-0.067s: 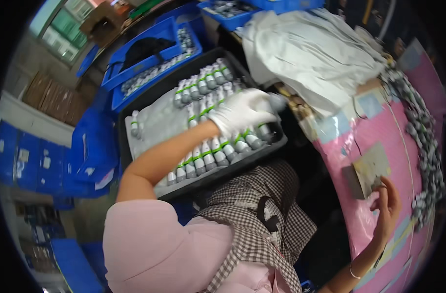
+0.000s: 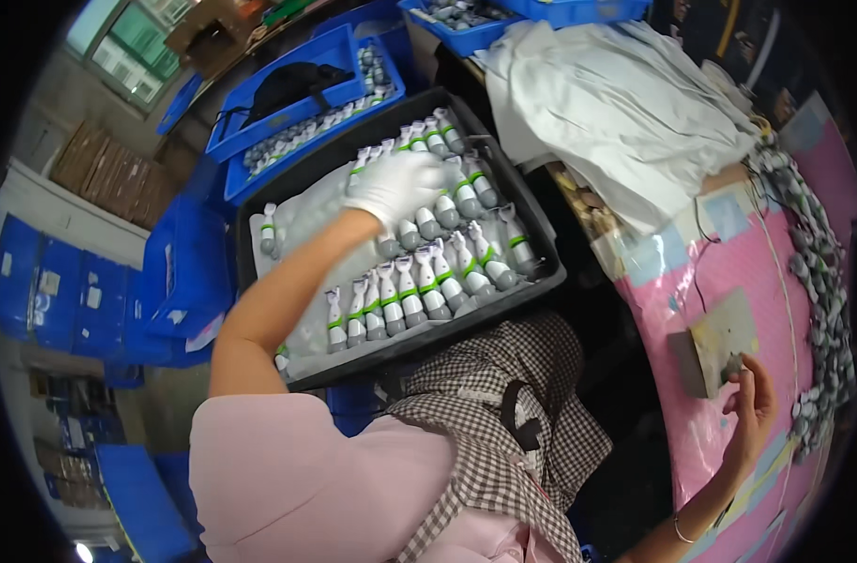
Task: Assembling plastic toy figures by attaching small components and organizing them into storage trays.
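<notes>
My left hand point(image 2: 397, 188), in a white glove, reaches over the black tray point(image 2: 541, 281). Its fingers are blurred and partly hidden, so I cannot see whether they hold anything. Rows of white-and-grey, bottle-shaped pieces point(image 2: 419, 291) with green bands lie in the tray, and the glove covers some of the middle row. One such piece point(image 2: 269, 230) lies apart at the tray's left side. At the right my bare right hand point(image 2: 749, 413) has loosely bent fingers, thumb and forefinger apart. Its forefinger is at a small dark lump point(image 2: 732, 367) on the corner of a grey-beige block point(image 2: 724, 338).
A pink-covered table point(image 2: 649, 324) stands to the right, with a heap of small grey pieces point(image 2: 818, 300) along its far side. White cloth point(image 2: 616, 113) drapes its back end. Blue crates point(image 2: 222, 141) stand beyond the tray, and more blue bins point(image 2: 180, 272) at the left.
My left hand has moved left, from the tray's right edge to over the middle rows. The rounded grey end beside its fingers no longer shows. My right hand stays beside the block.
</notes>
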